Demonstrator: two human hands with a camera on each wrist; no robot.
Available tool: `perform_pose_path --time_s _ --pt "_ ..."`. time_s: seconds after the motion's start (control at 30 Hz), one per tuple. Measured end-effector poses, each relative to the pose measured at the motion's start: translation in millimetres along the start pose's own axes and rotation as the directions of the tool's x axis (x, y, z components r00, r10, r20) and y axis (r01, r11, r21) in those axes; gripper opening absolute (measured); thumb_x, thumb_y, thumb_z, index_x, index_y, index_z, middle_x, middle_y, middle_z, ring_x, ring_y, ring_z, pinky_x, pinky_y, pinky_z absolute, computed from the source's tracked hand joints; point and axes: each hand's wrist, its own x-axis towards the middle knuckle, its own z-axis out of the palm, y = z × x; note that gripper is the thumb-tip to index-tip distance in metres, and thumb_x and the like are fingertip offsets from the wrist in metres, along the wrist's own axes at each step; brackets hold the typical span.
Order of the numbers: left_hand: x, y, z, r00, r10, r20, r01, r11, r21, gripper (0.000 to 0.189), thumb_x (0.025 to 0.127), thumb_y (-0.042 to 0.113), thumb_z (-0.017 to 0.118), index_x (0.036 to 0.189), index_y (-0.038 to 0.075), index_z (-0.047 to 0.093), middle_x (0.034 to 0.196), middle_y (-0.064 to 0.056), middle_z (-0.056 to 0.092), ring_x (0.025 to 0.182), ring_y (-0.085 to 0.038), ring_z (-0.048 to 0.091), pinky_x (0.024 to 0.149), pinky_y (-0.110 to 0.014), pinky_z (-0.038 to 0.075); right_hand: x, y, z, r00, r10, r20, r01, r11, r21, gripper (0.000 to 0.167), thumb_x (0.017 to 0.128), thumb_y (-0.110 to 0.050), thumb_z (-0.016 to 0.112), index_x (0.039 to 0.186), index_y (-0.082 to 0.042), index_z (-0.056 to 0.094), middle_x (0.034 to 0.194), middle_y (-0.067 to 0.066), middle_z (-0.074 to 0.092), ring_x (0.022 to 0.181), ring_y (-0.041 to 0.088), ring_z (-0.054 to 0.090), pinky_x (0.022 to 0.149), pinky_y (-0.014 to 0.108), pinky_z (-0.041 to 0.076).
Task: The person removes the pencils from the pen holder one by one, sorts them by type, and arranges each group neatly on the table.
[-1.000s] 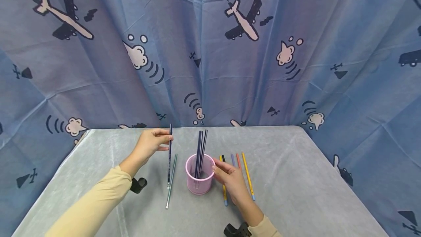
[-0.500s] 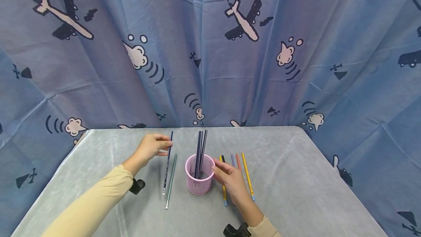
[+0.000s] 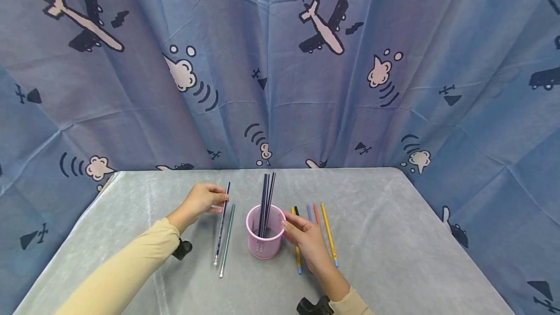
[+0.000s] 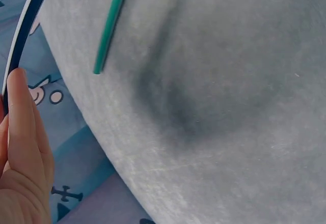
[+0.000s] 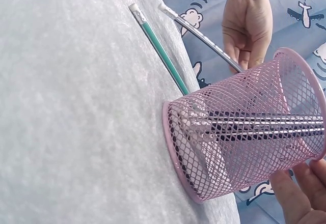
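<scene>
My left hand pinches a dark blue pencil near its upper end. The pencil slants down toward its white eraser end, low over the table left of the cup; whether that end touches is unclear. Just right of it lies a green pencil, its eraser end toward me, also seen in the right wrist view. A pink mesh pencil cup stands upright with several dark pencils leaning inside, eraser ends down. My right hand holds the cup's right side, thumb at the rim.
Right of the cup, partly behind my right hand, lie a yellow pencil, a black one, a purple one, a red one and another yellow pencil. A blue patterned curtain hangs behind the grey-covered table.
My left hand has lowered slightly toward me with the dark blue pencil, whose eraser end has swung nearer and left. The right hand and cup stay put.
</scene>
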Motion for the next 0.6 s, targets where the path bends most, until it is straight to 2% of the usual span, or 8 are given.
perform_pose_path --time_s 0.27,0.6 --pt "7.2 -7.2 0.9 0.999 -0.029 0.017 0.029 1.000 -0.007 0.037 0.092 0.001 0.066 0.123 -0.017 0.058 0.077 0.001 0.070 0.066 -0.005 0.062 0.061 -0.023 0.063 0.2 0 0 1.000 -0.006 0.000 0.006 1.000 0.003 0.039 0.095 -0.012 0.067 0.130 0.004 0.062 0.129 0.022 0.065 0.114 0.027 0.068 0.090 0.029 0.060" --pt "7.8 -15.8 2.7 0.992 -0.104 0.065 0.102 0.994 0.038 0.033 0.093 0.002 0.065 0.120 -0.016 0.059 0.075 -0.002 0.063 0.065 -0.007 0.060 0.060 -0.024 0.062 0.7 1 0 1.000 -0.014 0.012 0.014 1.000 0.015 0.040 0.095 -0.012 0.067 0.130 0.005 0.061 0.129 0.022 0.065 0.113 0.026 0.068 0.090 0.028 0.060"
